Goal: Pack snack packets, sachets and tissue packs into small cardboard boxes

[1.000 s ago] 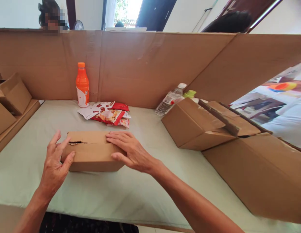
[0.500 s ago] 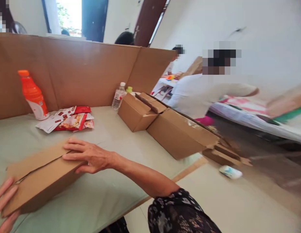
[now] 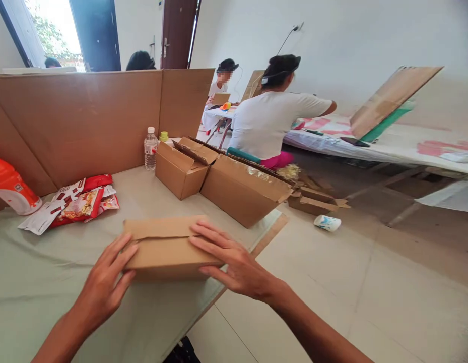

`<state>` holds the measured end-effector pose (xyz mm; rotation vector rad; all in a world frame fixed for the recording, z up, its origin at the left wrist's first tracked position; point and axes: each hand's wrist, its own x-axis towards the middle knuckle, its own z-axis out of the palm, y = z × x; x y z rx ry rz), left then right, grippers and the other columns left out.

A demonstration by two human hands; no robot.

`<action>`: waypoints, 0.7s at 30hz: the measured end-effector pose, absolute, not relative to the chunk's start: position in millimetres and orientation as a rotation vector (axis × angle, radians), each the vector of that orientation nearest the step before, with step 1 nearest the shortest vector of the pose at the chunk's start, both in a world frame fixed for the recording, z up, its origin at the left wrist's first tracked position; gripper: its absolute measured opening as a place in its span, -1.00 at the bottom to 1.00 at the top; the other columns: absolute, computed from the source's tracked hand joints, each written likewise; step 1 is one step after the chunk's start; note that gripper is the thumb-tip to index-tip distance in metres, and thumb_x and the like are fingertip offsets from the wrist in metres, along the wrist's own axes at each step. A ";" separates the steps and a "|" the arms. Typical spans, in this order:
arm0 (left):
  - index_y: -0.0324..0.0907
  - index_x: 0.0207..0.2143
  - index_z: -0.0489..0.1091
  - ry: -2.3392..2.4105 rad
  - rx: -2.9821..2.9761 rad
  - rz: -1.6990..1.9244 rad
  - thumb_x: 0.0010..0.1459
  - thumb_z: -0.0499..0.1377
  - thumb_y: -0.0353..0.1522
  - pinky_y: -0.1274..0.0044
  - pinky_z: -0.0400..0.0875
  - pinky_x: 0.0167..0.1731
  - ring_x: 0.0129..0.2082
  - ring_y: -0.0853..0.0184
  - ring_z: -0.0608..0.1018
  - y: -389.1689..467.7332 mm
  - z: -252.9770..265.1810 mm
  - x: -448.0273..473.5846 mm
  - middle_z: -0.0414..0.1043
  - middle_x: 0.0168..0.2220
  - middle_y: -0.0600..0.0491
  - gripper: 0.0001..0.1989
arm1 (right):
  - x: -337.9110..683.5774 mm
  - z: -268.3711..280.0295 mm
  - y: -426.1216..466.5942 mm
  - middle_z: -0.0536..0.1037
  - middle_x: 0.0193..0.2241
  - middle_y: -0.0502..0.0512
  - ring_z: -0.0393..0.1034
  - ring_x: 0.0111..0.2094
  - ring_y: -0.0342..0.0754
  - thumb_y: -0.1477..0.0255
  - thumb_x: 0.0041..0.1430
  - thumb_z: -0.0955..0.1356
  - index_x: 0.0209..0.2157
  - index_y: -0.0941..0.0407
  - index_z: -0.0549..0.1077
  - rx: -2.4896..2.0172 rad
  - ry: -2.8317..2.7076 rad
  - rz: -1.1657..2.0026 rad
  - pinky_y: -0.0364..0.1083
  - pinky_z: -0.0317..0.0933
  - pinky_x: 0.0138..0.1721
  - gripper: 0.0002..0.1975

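Observation:
A closed cardboard box (image 3: 169,252) lies near the table's right-hand edge, its two top flaps folded in with a narrow seam between them. At its left end my left hand (image 3: 109,277) grips the side, fingertips on the top edge and corner. My right hand (image 3: 228,257) holds the opposite end, fingers spread over the flaps and thumb on the near side. The inside of the box is hidden. Just beyond it stand an open-flapped smaller box (image 3: 177,171) and a larger open box (image 3: 243,194), touching each other.
Snack packets (image 3: 80,204) and an orange bottle (image 3: 12,186) lie at the left. A clear water bottle (image 3: 150,151) stands before an upright cardboard screen (image 3: 105,121). On the floor are a paper cup (image 3: 327,223) and a flattened carton (image 3: 313,200). A person in white (image 3: 267,126) sits beyond.
My view has swung to the right. Both hands have carried or slid the closed box rightward across the table, and it now lies more square to me.

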<state>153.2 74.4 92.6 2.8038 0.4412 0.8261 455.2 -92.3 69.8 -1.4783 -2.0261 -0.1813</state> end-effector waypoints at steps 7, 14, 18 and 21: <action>-0.19 0.31 0.20 0.553 2.628 0.627 0.25 0.11 -0.53 0.08 0.17 0.35 0.43 -0.03 0.15 94.4 72.3 372.7 0.01 0.44 -0.26 -0.42 | 505.7 54.6 -130.6 0.48 0.15 0.32 0.34 0.18 0.28 0.24 0.41 0.27 0.21 0.14 0.39 -2.121 -1.511 -0.831 0.19 0.39 0.05 -0.56; -0.22 0.42 -0.06 0.503 2.641 0.430 0.17 0.21 -0.46 0.09 0.26 0.30 0.43 -0.09 0.11 44.1 33.5 392.7 -0.25 0.47 -0.38 -0.17 | 528.2 59.4 -92.0 0.52 0.08 0.36 0.36 0.09 0.28 0.26 0.37 0.31 0.10 0.19 0.45 -2.346 -1.335 -0.909 0.14 0.39 -0.09 -0.61; -0.15 0.36 0.11 0.470 2.681 0.280 0.09 0.21 -0.52 0.02 0.24 0.30 0.42 -0.09 0.15 41.2 13.7 330.5 -0.10 0.46 -0.32 -0.22 | 537.5 64.5 -77.9 0.51 0.09 0.37 0.36 0.09 0.28 0.27 0.34 0.32 0.08 0.18 0.45 -2.380 -1.288 -0.863 0.12 0.40 -0.15 -0.62; -0.12 0.32 0.18 0.559 2.678 0.239 0.09 0.20 -0.52 -0.01 0.18 0.32 0.44 -0.07 0.11 40.9 6.9 263.7 -0.05 0.46 -0.26 -0.27 | 538.0 62.1 -90.9 0.46 0.13 0.42 0.34 0.12 0.35 0.23 0.34 0.31 0.12 0.18 0.43 -2.346 -1.322 -0.853 0.21 0.36 -0.10 -0.57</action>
